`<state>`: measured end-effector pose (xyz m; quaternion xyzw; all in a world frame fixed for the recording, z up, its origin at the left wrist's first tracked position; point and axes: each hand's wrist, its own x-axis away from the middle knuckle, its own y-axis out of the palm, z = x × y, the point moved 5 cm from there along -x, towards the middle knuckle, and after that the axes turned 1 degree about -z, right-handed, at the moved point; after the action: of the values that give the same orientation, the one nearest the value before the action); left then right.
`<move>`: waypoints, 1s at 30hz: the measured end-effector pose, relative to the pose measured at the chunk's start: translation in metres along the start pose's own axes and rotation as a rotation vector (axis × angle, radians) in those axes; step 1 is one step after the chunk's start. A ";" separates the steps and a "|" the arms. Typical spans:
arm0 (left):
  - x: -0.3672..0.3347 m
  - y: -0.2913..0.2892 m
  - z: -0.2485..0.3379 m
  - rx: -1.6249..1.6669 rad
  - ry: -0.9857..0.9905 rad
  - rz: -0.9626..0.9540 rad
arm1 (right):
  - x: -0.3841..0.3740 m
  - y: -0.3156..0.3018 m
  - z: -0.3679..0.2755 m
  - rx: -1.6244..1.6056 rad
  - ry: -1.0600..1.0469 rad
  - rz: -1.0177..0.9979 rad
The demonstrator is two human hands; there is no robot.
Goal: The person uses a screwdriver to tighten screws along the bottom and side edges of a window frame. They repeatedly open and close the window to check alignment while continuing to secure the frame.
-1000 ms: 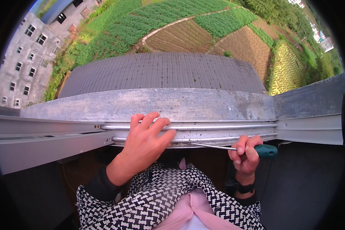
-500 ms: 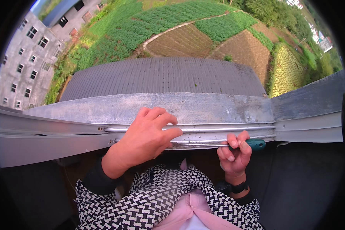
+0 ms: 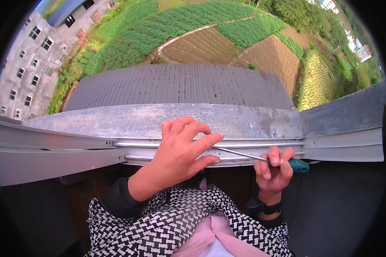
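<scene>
My left hand rests on the grey metal window track, fingers spread over its rails and pointing right. My right hand is closed around a screwdriver with a teal handle. The thin metal shaft runs left along the track and its tip lies under the fingertips of my left hand. Whether the tip sits in a screw is hidden by the fingers.
A wide grey sill lies beyond the track, with frame sections to the left and right. Far below are a corrugated roof, fields and a grey building. My black-and-white scarf fills the lower middle.
My left hand has slid right along the track and settled over the screwdriver tip. My right hand with the screwdriver has shifted slightly, the shaft now angled up toward the left hand.
</scene>
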<state>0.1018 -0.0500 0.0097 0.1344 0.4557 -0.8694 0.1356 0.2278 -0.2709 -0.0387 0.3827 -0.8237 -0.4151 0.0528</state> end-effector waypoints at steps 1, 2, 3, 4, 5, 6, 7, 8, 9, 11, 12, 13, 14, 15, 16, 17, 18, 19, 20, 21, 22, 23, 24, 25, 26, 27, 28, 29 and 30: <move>-0.004 0.006 0.000 0.011 0.021 -0.053 | -0.001 0.003 0.002 -0.075 0.010 -0.042; -0.008 0.009 0.000 0.031 0.045 -0.110 | -0.004 0.004 0.002 -0.085 0.011 -0.062; -0.012 0.008 -0.002 0.064 0.040 -0.134 | -0.007 0.005 0.000 -0.105 0.005 -0.068; -0.017 0.004 -0.005 0.136 0.006 -0.149 | -0.010 0.005 -0.005 -0.142 -0.010 -0.074; -0.022 -0.002 -0.008 0.218 -0.016 -0.157 | -0.014 0.007 -0.011 -0.141 -0.011 -0.112; -0.027 -0.009 -0.010 0.314 -0.037 -0.165 | -0.017 0.006 -0.019 -0.183 -0.047 -0.103; -0.034 -0.018 -0.012 0.415 -0.040 -0.105 | -0.020 0.002 -0.031 -0.224 -0.083 -0.095; -0.032 -0.027 -0.023 0.504 -0.274 -0.057 | -0.021 -0.001 -0.039 -0.246 -0.108 -0.083; -0.036 -0.049 -0.035 0.359 -0.344 0.124 | -0.023 -0.007 -0.057 -0.350 -0.186 -0.059; -0.033 -0.079 -0.051 -0.174 -0.553 0.388 | -0.020 -0.018 -0.074 -0.311 -0.256 -0.005; -0.039 -0.079 -0.043 -0.386 -0.344 0.426 | -0.017 -0.018 -0.081 -0.263 -0.251 -0.065; -0.044 -0.068 -0.036 -0.625 -0.192 0.482 | -0.013 -0.022 -0.077 -0.228 -0.200 -0.030; -0.045 -0.055 -0.037 -0.725 -0.170 0.409 | -0.007 -0.021 -0.073 -0.197 -0.136 -0.076; -0.044 -0.044 -0.046 -0.798 -0.252 0.280 | -0.003 -0.024 -0.069 -0.132 -0.100 -0.043; -0.042 -0.031 -0.053 -0.753 -0.309 0.174 | 0.002 -0.025 -0.064 -0.102 -0.091 -0.024; -0.030 -0.020 -0.061 -0.706 -0.372 -0.058 | 0.008 -0.024 -0.060 -0.031 -0.068 -0.037; -0.017 -0.010 -0.065 -0.679 -0.406 -0.279 | 0.010 -0.023 -0.055 0.041 -0.055 -0.027; -0.005 -0.006 -0.052 -0.556 -0.304 -0.173 | 0.014 -0.023 -0.051 0.061 -0.030 0.016; 0.008 -0.006 -0.042 -0.519 -0.200 -0.118 | 0.015 -0.022 -0.047 0.084 -0.012 0.018; 0.019 -0.005 -0.033 -0.469 -0.143 -0.111 | 0.016 -0.021 -0.043 0.108 0.005 0.023; 0.029 -0.004 -0.026 -0.416 -0.090 -0.111 | 0.017 -0.019 -0.041 0.127 0.024 0.025; 0.039 -0.002 -0.022 -0.396 -0.096 -0.131 | 0.016 -0.019 -0.037 0.144 0.047 0.036; 0.047 0.001 -0.018 -0.376 -0.103 -0.156 | 0.017 -0.019 -0.034 0.151 0.069 0.045; 0.050 0.002 -0.017 -0.355 -0.085 -0.161 | 0.016 -0.018 -0.030 0.158 0.088 0.053; 0.051 0.004 -0.020 -0.357 -0.115 -0.193 | 0.016 -0.017 -0.026 0.146 0.097 0.045; 0.050 0.005 -0.022 -0.357 -0.122 -0.207 | 0.016 -0.017 -0.021 0.187 0.117 0.061; 0.048 0.005 -0.024 -0.357 -0.125 -0.220 | 0.016 -0.015 -0.015 0.210 0.128 0.059; 0.046 0.006 -0.027 -0.377 -0.130 -0.258 | 0.016 -0.014 -0.009 0.232 0.141 0.071; 0.043 0.006 -0.030 -0.398 -0.132 -0.296 | 0.016 -0.011 -0.004 0.226 0.140 0.063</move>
<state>0.0676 -0.0336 -0.0265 -0.0202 0.6226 -0.7799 0.0601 0.2245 -0.2882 -0.0481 0.3883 -0.8711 -0.2900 0.0795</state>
